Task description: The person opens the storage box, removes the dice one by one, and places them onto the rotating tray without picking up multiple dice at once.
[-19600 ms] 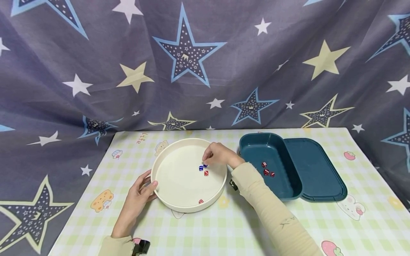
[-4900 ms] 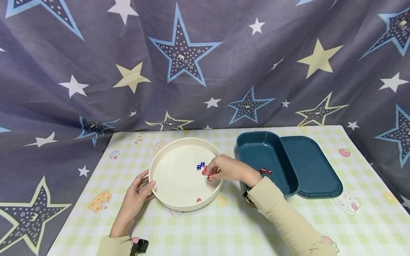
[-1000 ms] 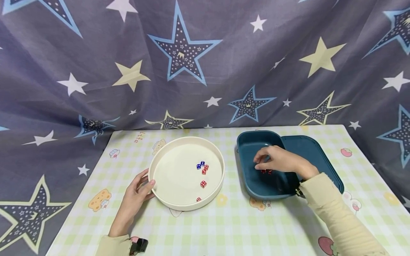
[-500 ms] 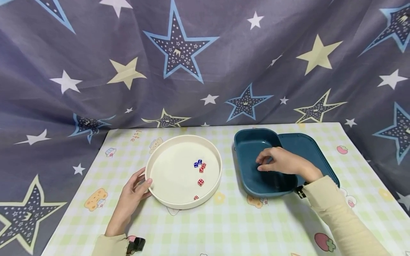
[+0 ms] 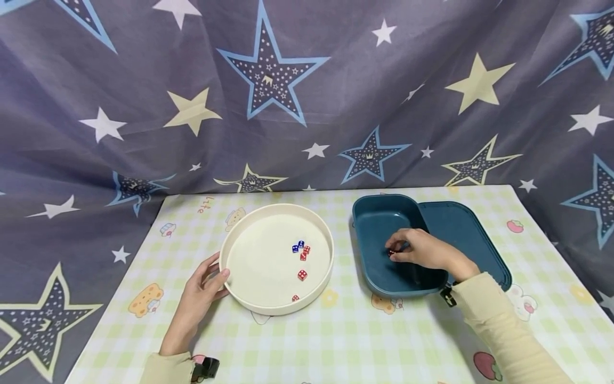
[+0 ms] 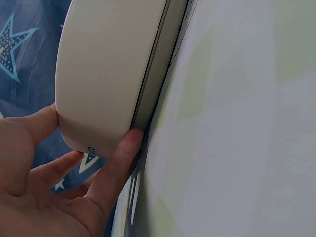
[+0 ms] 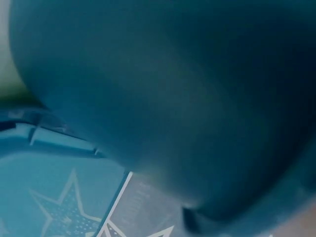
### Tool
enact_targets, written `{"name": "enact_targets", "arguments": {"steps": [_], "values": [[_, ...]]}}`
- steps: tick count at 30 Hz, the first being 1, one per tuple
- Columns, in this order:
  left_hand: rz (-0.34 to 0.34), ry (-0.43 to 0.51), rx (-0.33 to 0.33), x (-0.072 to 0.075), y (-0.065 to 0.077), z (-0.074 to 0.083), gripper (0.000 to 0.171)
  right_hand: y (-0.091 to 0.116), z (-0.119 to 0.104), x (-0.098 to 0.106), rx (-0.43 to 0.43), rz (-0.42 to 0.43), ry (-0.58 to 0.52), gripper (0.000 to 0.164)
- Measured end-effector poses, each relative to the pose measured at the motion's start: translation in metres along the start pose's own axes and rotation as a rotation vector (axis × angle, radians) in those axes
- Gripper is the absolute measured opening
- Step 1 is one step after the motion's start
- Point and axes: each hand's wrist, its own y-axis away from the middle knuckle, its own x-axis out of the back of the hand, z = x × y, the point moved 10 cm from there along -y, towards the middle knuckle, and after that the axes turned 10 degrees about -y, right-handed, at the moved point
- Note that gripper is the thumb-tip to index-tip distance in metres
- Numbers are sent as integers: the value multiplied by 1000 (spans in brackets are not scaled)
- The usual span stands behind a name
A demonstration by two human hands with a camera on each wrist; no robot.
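Note:
My left hand (image 5: pixel 203 288) grips the left side of a round cream tray (image 5: pixel 278 311), thumb at the rim and fingers along the outer wall. The left wrist view shows that wall (image 6: pixel 108 74) close up, between my fingers. In the tray lie two blue dice (image 5: pixel 298 247), two red dice (image 5: pixel 305 253) beside them, another red die (image 5: pixel 302 275) nearer the front and a red die (image 5: pixel 295 298) by the front wall. My right hand (image 5: pixel 422 249) reaches inside a dark teal box (image 5: pixel 361 250), pinching a red die (image 5: pixel 392 253) between thumb and fingertips. My hand may hide other dice there.
A flat teal lid (image 5: pixel 467 240) lies against the right side of the box. A checked cloth (image 5: pixel 307 346) with printed figures covers the table. Behind it hangs a grey star-patterned curtain (image 5: pixel 307 154). The right wrist view mostly shows the box's blurred outside (image 7: pixel 148 89).
More red dice stand in the tray than at first. My right hand has gone from the tray to the box, and a die now shows at its fingertips. My left hand has stayed on the tray.

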Motion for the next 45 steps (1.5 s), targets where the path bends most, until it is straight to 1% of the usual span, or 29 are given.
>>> {"name": "enact_targets", "arguments": {"steps": [8,17,22,26,33,41,45], "values": [[5,0,10,1,0,0,66,-1,1,-7,16,-24,15,29],[6,7,19,1,0,-2,66,-3,1,-12,40,-5,47,18],[7,8,16,2,1,-1,66,-7,-2,-17,90,-9,96,12],[8,9,24,2,1,-2,66,-8,-4,-18,118,-17,108,11],[3,20,29,1,0,1,65,-7,-6,-15,104,-18,102,12],[8,22,24,1,0,0,63,-8,-16,-10,133,17,86,11],[13,17,31,1,-1,-1,63,-8,-20,-8,140,32,81,10]]}}
